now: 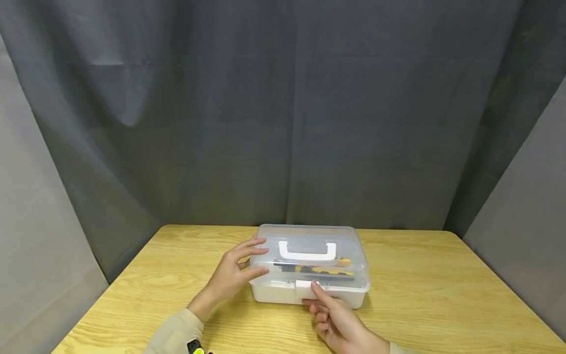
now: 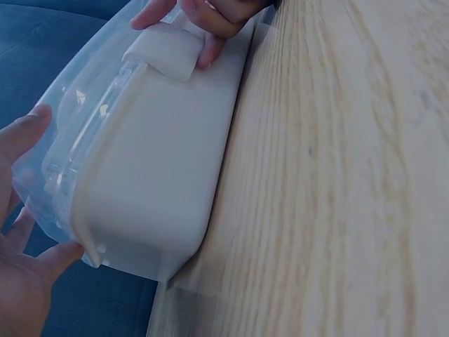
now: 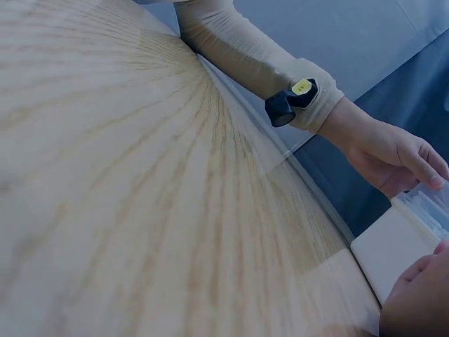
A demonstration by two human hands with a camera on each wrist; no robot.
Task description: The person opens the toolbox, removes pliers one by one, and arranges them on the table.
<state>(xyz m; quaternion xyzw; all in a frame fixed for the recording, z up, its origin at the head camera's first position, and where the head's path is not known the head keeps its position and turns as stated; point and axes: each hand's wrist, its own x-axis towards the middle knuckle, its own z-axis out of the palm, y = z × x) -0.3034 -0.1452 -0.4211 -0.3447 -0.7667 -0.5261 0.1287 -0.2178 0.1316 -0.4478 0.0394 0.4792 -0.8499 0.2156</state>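
A storage box with a clear lid and a white base stands on the table. A white handle lies on its lid, and yellow and dark items show through the plastic. My left hand touches the lid's left side with its fingers spread and fairly straight. At the front, my right hand pinches the white latch, thumb at its top and index finger at its lower edge. In the right wrist view, only part of the box's white base shows beside the right hand.
The box sits on a wooden table, near its middle. Dark curtains hang behind, with pale panels at the sides. A small black and yellow device is strapped to the left sleeve.
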